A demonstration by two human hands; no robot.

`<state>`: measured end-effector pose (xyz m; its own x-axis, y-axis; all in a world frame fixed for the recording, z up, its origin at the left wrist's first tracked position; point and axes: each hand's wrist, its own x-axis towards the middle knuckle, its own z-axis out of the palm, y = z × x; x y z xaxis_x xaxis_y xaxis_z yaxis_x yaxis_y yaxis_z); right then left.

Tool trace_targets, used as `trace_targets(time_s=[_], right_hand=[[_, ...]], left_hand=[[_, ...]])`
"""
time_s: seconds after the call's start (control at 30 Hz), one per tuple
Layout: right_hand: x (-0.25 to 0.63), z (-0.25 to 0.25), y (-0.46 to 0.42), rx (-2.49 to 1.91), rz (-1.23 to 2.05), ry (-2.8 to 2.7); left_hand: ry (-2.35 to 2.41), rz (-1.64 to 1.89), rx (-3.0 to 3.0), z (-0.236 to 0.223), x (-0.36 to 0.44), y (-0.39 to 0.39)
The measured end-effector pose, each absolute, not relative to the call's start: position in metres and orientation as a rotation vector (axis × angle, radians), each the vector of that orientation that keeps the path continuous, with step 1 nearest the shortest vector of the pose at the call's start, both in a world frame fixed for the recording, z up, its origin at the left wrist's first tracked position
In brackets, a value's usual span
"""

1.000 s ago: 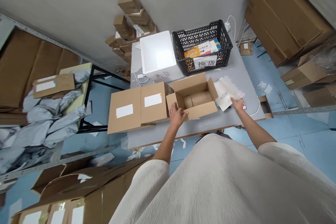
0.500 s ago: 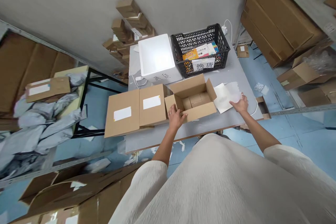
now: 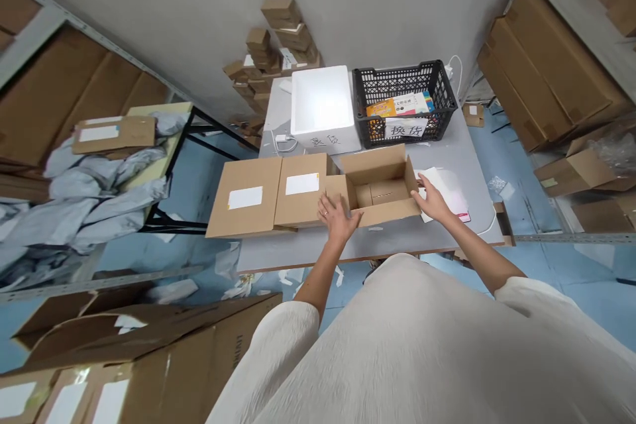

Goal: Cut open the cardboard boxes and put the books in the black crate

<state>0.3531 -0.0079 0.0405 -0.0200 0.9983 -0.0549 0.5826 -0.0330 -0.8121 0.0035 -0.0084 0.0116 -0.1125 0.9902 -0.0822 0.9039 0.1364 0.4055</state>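
An open cardboard box [image 3: 387, 214] stands near the table's front edge, its flaps raised and cardboard visible inside. My left hand [image 3: 338, 215] lies on its left flap with the fingers spread and the thumb by the front flap. At the box's right side, my right hand [image 3: 431, 197] has its thumb and fingers apart, the tips at the right flap. Just beyond that hand lie white sheets [image 3: 450, 185] with a pink edge at the lower right corner. Left of the open box sit a closed labelled carton [image 3: 293, 205] and a larger labelled carton [image 3: 243, 215].
Behind the box are a white foam box [image 3: 332, 140] and a black plastic crate [image 3: 365, 129] holding colourful packages. A white cable and plug [image 3: 285, 138] lie on the grey table [image 3: 318, 250]. Grey mailer bags [image 3: 79, 212] pile up at the left; large cartons [image 3: 546, 73] stand at the right.
My right hand has left the white sheets and moved left to the open box's right side. My left hand stays on the left flap, fingers more spread. The camera view has shifted.
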Motion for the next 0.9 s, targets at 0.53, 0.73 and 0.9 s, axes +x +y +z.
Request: trace_targets(time_s=[0.53, 0.73, 0.9], right_hand=[[0.351, 0.025, 0.002, -1.828, 1.172, -1.612], [0.345, 0.038, 0.020, -1.805, 1.147, -1.518], [0.331, 0.044, 0.061, -1.727, 1.108, -1.549]], left_hand=[[1.474, 0.536, 1.757, 0.002, -0.006, -0.020], [1.482, 0.607, 1.787, 0.021, -0.007, 0.013], [1.495, 0.614, 1.827, 0.029, -0.021, 0.054]])
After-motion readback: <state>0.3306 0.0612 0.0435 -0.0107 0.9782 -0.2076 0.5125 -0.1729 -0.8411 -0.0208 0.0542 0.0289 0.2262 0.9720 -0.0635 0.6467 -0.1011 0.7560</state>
